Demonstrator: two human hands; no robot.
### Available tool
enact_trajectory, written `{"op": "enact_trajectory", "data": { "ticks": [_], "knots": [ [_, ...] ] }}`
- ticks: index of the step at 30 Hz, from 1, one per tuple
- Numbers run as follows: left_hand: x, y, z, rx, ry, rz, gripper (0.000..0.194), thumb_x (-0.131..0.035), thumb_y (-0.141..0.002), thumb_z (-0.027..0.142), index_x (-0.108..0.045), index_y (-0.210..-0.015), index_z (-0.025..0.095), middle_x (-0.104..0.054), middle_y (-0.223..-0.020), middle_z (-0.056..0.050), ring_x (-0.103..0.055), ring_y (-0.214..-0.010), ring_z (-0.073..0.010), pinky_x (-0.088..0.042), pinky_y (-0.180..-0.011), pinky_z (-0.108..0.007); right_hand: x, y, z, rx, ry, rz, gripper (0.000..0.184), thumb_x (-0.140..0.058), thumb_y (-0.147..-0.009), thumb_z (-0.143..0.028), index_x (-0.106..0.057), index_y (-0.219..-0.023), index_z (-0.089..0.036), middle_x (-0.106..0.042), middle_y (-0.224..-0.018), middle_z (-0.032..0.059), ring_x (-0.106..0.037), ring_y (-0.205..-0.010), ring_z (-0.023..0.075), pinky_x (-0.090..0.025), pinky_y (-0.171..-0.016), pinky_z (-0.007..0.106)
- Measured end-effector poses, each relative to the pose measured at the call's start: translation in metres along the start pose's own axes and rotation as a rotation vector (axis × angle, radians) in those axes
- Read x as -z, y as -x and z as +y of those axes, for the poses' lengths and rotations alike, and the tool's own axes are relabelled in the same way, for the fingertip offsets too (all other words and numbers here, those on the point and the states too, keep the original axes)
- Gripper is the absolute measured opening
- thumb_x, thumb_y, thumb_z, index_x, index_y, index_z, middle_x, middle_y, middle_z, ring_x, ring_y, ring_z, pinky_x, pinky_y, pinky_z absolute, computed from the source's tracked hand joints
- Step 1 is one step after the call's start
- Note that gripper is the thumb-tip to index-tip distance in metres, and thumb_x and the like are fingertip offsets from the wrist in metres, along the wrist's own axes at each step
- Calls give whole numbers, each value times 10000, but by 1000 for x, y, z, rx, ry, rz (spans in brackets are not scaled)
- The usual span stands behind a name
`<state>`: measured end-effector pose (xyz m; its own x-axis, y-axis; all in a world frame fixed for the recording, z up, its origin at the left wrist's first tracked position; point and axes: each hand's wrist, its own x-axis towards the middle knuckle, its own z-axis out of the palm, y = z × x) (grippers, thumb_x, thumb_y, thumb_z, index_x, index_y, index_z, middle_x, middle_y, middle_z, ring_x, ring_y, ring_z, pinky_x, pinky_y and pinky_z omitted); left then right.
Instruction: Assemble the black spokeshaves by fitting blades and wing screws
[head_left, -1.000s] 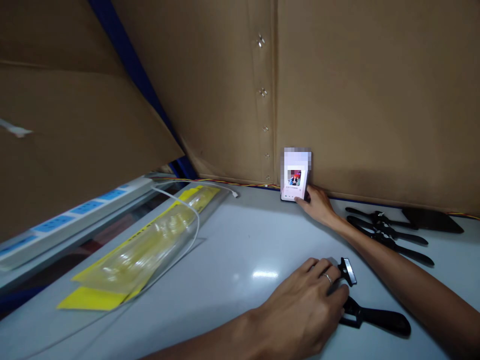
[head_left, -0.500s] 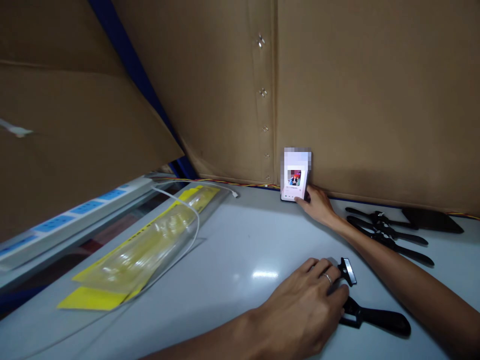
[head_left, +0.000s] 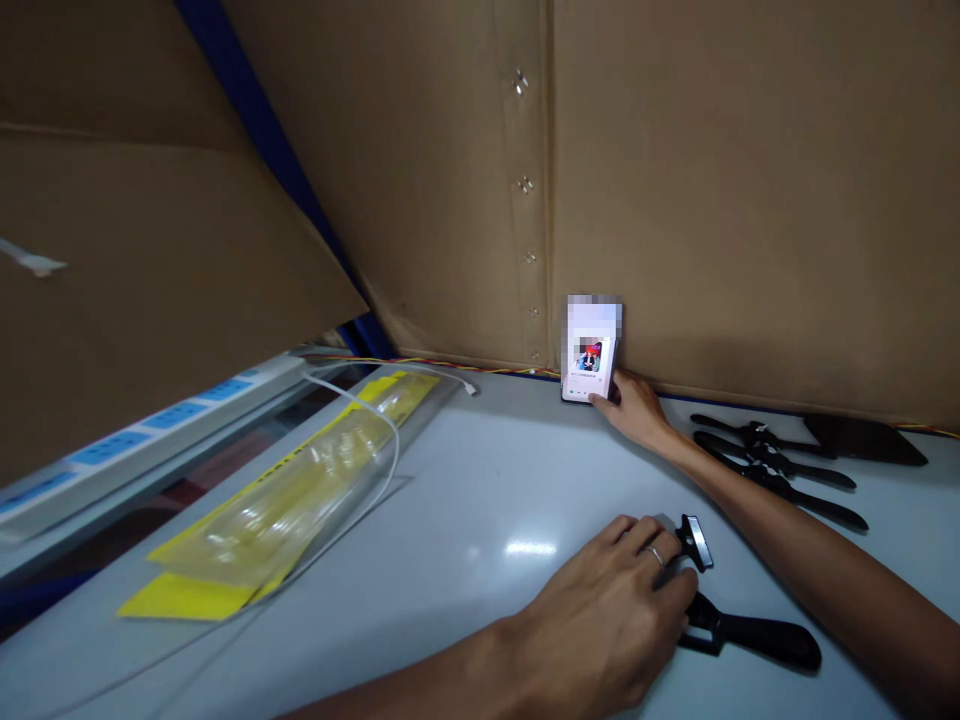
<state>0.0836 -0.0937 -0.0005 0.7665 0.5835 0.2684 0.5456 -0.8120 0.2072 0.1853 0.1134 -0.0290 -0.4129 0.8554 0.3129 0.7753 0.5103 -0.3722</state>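
A lit phone (head_left: 591,350) stands upright against the cardboard wall (head_left: 712,200) at the back of the white table (head_left: 465,470). My right hand (head_left: 637,408) is stretched out to it, the thumb at its lower edge and the fingers behind its right side. Nearer to me, my left hand (head_left: 607,620), with a ring on one finger, lies curled over a black watch (head_left: 750,635). The watch's strap sticks out to the right and its buckle end (head_left: 696,542) shows past my fingertips.
Several more black watches (head_left: 780,470) lie at the right by the wall. A long yellow-edged clear plastic bag (head_left: 300,490), a white cable (head_left: 386,425) and a white power strip (head_left: 127,440) are on the left. A slanted cardboard sheet (head_left: 150,270) overhangs the left side.
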Motion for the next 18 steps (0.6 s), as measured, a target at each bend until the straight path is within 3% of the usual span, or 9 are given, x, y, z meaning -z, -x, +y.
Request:
{"op": "enact_trajectory", "data": {
  "ticks": [18],
  "knots": [
    [-1, 0, -1, 0, 0, -3, 87, -577, -964, 213, -604, -1028, 161, -628, -1093, -97, -583, -1052, -262, -512, -934, -402, -1, 0, 1, -8, 10, -7, 326, -646, -1003, -368, -626, -1268, -180, -646, -1270, 95, -667, -1065, 238, -577, -903, 451]
  ]
}}
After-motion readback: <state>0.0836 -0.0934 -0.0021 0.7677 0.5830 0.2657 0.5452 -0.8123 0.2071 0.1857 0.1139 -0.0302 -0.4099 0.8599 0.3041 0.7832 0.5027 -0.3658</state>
